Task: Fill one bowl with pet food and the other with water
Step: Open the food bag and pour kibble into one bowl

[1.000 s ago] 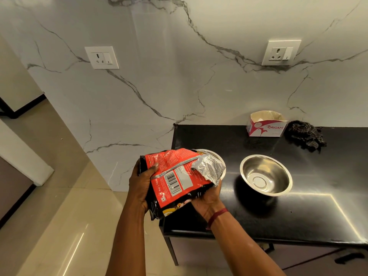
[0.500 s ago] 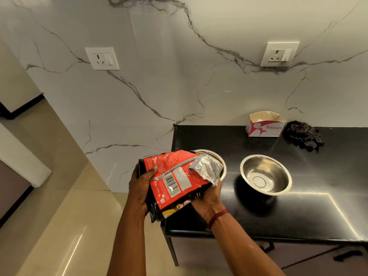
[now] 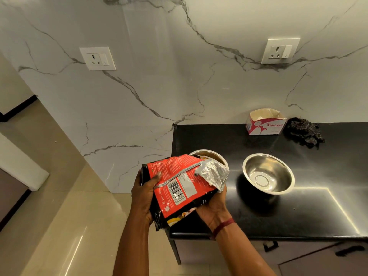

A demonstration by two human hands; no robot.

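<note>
Both hands, left hand (image 3: 143, 196) & right hand (image 3: 214, 206), clasp a tilted red-and-black foil pet-food bag (image 3: 179, 188), torn mouth over the left steel bowl (image 3: 214, 155) on the black bench (image 3: 298, 212) to pour, w/ the round steel bowl (image 3: 267, 173) alongside empty, presumably for water.

The crinkled red-and-black plastic food pouch (image 3: 179, 188) is glossy, its torn mouth showing silver foil lining. Both round polished steel bowls (image 3: 267, 173) gleam. The black stone countertop (image 3: 298, 212) shines; the dark checked cloth (image 3: 303, 132) looks matt, the white-and-red cardboard box (image 3: 265, 122) dull.
</note>
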